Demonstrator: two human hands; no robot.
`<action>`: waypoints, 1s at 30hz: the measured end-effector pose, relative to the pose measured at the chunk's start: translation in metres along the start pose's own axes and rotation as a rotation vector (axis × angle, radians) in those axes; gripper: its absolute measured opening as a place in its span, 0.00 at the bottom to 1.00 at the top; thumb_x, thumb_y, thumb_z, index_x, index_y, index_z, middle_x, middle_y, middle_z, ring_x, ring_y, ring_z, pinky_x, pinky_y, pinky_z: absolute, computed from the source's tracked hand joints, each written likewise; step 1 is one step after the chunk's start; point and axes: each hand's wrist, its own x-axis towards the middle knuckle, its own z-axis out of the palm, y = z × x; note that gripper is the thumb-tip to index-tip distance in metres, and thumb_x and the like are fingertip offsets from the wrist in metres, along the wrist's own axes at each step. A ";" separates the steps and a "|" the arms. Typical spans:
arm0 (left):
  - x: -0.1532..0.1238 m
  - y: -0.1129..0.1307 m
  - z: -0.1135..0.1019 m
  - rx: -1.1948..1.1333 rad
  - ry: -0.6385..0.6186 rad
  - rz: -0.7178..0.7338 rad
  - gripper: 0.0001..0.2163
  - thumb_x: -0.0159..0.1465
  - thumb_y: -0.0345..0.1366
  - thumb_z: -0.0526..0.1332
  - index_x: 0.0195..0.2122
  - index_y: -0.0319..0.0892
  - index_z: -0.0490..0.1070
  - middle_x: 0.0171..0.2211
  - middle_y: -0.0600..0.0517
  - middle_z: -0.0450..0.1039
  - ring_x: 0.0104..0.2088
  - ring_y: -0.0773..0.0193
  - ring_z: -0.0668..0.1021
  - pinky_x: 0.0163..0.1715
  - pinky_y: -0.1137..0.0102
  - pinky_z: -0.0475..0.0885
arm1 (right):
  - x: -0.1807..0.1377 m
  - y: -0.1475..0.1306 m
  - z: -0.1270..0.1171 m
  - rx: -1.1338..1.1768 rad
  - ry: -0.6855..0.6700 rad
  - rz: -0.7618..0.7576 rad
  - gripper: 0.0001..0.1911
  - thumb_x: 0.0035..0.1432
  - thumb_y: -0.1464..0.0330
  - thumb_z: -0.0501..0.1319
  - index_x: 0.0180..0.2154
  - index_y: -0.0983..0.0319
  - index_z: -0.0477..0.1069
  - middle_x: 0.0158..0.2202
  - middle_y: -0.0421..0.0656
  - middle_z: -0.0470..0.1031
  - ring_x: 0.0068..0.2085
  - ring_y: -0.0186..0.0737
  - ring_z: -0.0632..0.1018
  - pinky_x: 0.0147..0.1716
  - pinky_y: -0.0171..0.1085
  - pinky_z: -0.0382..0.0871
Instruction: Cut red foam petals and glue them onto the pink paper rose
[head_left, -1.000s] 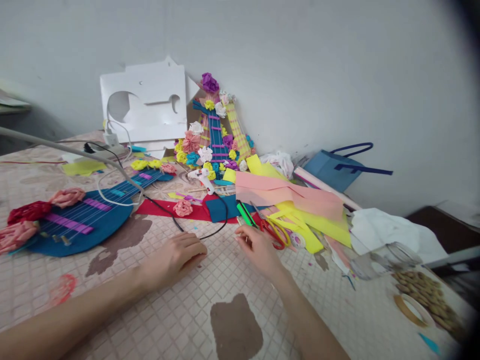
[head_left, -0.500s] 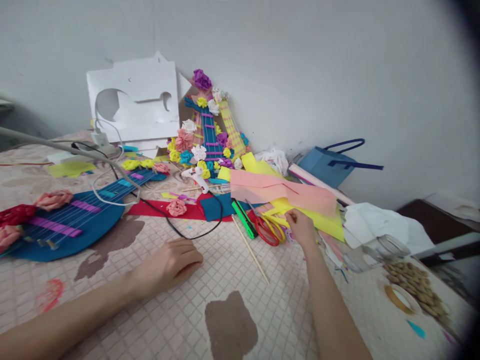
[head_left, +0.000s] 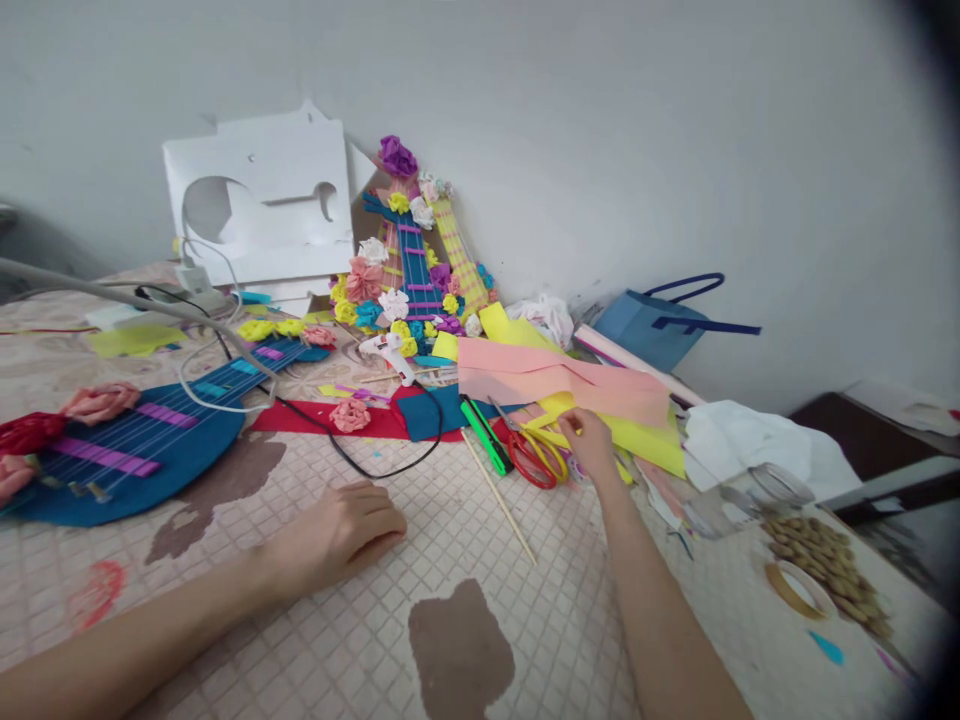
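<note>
At right of centre, my right hand [head_left: 590,440] has its fingers bunched at narrow yellow paper strips [head_left: 553,437], grip unclear, so a tug could drag the adjacent red-and-yellow-handled metal scissors [head_left: 523,440]; my left hand [head_left: 358,522], lower left, rests loosely curled, its palm hidden.

No legible text, label, brand, number or sign was observed on any item in the head view.

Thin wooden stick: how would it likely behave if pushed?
The wooden stick is slender, so probably light. It lies straight, suggesting some stiffness. Pushed sideways, it might roll on the flat tabletop, though whether it is round is too small to tell.
</note>
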 end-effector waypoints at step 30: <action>0.003 0.004 0.001 0.016 -0.028 -0.010 0.10 0.68 0.31 0.50 0.34 0.39 0.70 0.28 0.49 0.72 0.31 0.64 0.72 0.34 0.70 0.65 | 0.040 -0.069 0.000 -0.024 -0.142 -0.272 0.09 0.56 0.71 0.54 0.30 0.62 0.73 0.30 0.45 0.77 0.33 0.40 0.74 0.32 0.35 0.63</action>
